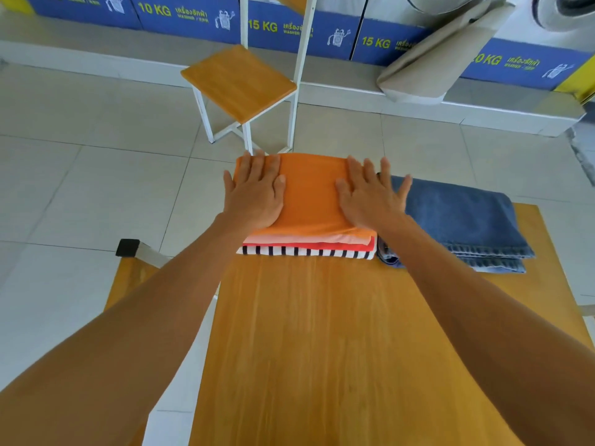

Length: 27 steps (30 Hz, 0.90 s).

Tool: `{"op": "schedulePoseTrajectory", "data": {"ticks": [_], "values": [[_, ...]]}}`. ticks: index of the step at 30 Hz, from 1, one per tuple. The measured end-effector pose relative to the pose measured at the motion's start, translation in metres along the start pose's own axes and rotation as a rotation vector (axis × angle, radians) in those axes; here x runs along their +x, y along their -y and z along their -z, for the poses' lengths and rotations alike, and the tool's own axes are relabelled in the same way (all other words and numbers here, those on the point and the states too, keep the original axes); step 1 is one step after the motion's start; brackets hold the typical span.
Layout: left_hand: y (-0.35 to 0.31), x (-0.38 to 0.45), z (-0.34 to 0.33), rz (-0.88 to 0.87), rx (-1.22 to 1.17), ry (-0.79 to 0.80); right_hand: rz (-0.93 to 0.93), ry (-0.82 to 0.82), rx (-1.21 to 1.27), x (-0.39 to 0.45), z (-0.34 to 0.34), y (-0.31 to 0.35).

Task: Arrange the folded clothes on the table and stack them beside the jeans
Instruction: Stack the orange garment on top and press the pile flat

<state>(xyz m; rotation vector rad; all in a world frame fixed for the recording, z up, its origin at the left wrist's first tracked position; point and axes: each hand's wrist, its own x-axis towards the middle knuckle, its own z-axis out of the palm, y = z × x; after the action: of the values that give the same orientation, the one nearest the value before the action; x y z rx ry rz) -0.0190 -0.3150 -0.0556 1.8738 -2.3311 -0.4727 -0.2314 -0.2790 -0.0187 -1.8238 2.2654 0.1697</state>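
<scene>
1. Head view: the stack of folded clothes (pixel 309 220) sits at the far end of the bench (pixel 322 333), its right side touching or just beside the folded jeans (pixel 463 220), which lie to the stack's right.
2. The orange garment (pixel 310 194) is on top; below it show a pale pink layer, a red layer and a black-and-white striped piece (pixel 306 251) at the bottom.
3. The left hand (pixel 254 194) lies flat on the left part of the orange garment, fingers straight and spread, gripping nothing.
4. The right hand (pixel 370 197) lies flat on the right part in the same way, its outer fingers reaching toward the jeans.
5. The step in hand looks like pressing and squaring the stack. To do it well, I would keep both palms flat and press evenly straight down, so the layers do not slide over one another.
6. The near edges are slightly stepped; nudging them flush, while keeping the stack's right side against the jeans, would tidy the result.
7. Containers: none holds clothes here; a washer door (pixel 563 8) shows beyond the stack, its contents not visible.
8. A wooden chair (pixel 238 78) stands on the floor beyond the stack.
</scene>
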Motion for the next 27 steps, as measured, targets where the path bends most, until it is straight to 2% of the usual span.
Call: {"op": "schedulePoseTrajectory", "data": {"ticks": [1,3,5,6,9,12,17,20,23,25,27], "values": [[-0.002,0.001,0.004,0.003,0.027,0.011,-0.055,-0.01,0.01,0.0,0.007,-0.004],[-0.01,0.002,0.008,-0.012,0.072,-0.031,-0.088,-0.138,0.031,-0.002,0.015,0.0],[-0.024,-0.002,0.007,-0.041,0.073,-0.125,0.032,-0.293,0.064,-0.005,0.014,0.024],[-0.03,-0.005,0.005,-0.055,0.056,-0.154,0.114,-0.314,0.078,-0.006,0.013,0.038],[-0.029,-0.011,-0.005,-0.093,0.037,-0.155,0.281,-0.181,0.006,-0.012,-0.005,0.056],[-0.009,-0.009,-0.011,-0.089,0.066,-0.147,0.305,-0.134,-0.01,-0.009,-0.021,0.035],[-0.01,-0.004,-0.008,-0.051,0.018,-0.12,0.199,-0.034,0.026,-0.002,-0.014,-0.003],[0.003,-0.002,0.002,0.133,-0.129,-0.104,0.112,0.039,-0.058,-0.006,0.006,-0.023],[0.008,-0.002,0.016,0.286,-0.144,-0.153,0.071,-0.13,-0.069,-0.01,0.025,-0.015],[-0.008,-0.001,0.022,0.198,-0.069,-0.287,0.114,-0.259,0.054,-0.009,0.032,0.008],[-0.033,-0.002,0.023,0.03,-0.058,-0.32,0.209,-0.291,0.113,-0.007,0.028,0.034]]}}
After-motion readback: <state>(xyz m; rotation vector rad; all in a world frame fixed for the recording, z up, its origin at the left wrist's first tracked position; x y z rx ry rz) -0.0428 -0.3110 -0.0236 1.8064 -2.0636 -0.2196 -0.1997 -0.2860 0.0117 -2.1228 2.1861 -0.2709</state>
